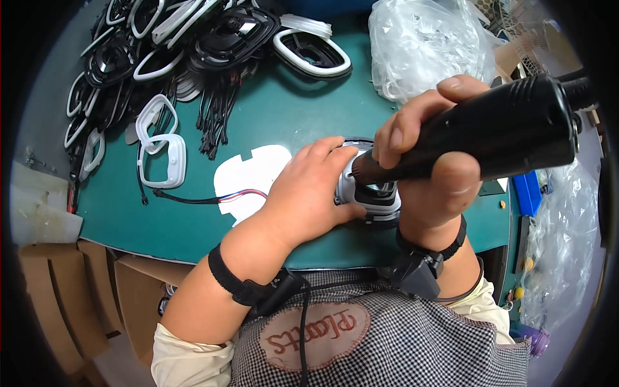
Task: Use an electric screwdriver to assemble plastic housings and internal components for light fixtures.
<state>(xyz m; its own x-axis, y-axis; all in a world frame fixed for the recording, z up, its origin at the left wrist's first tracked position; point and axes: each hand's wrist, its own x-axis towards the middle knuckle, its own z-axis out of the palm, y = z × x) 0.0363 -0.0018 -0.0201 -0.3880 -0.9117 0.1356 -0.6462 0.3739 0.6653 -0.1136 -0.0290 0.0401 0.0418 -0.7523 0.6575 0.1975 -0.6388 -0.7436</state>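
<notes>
My left hand (308,190) presses round the left side of a small grey-white and black housing (385,211) on the bench, thumb at its near edge and fingers over its far side. In my right hand (445,193) is a thick black electric screwdriver (500,129), fingers and thumb wrapped round it. Its narrow end points down and left at the housing's upper face; the tip itself is hidden. A cable (187,199) with red and blue wires runs left from beneath my left hand, across a flat white cut-out sheet (250,173).
Black oval units with white rims (316,55) are piled at the far left, beside a bundle of black leads (216,116). White frames (169,161) lie nearer. Clear plastic bags (429,48) sit at the back; a blue bin (527,193) is right. Cardboard boxes (84,303) stand lower left.
</notes>
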